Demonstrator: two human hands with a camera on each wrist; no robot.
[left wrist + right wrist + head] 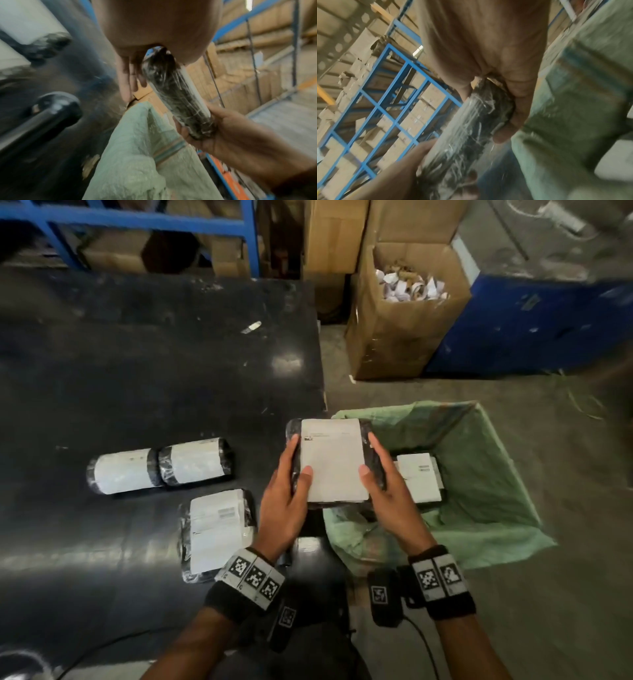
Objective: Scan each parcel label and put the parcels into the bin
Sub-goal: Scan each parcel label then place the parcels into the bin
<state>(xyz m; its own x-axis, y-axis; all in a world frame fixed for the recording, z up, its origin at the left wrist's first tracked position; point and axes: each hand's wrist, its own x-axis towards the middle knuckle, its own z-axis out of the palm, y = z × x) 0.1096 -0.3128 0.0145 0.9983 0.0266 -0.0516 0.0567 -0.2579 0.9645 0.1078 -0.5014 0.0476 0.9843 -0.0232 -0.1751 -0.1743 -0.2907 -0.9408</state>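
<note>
Both hands hold one parcel (334, 460) level between them, its white label (331, 457) facing up, at the right edge of the dark tabletop (154, 354) and over the near-left corner of the bin (496, 474). The left hand (286, 505) has its grip closed on the parcel's left side, thumb lying on the label and fingers curled round the black wrapped edge. The right hand (388, 494) grips the right side the same way, thumb on the label, fingers round the edge. In the left wrist view the parcel (176, 92) shows end-on as a flat black bundle under clear film, the left hand (154, 27) at its upper end and the right hand (231, 128) cupping the lower end. The right wrist view shows the parcel (471, 135) blurred, the right hand (496, 67) above it and the left hand (406, 169) below.

The bin, lined with a pale green sack, stands on the floor just right of the tabletop. One labelled parcel (419, 477) lies inside it, partly hidden behind the right hand.

On the tabletop, left of the hands, two rolled parcels lie side by side and touching: the left one (121, 470) and the right one (197, 460). Nearer, a flat parcel (217, 532) lies just beside the left wrist. Both wrists carry black bands (250, 580) with square printed markers.

Far right, an open cardboard box (404, 313) holds paper scraps, beside a blue container (531, 326). Blue shelving (137, 220) with cartons stands at the far left.
</note>
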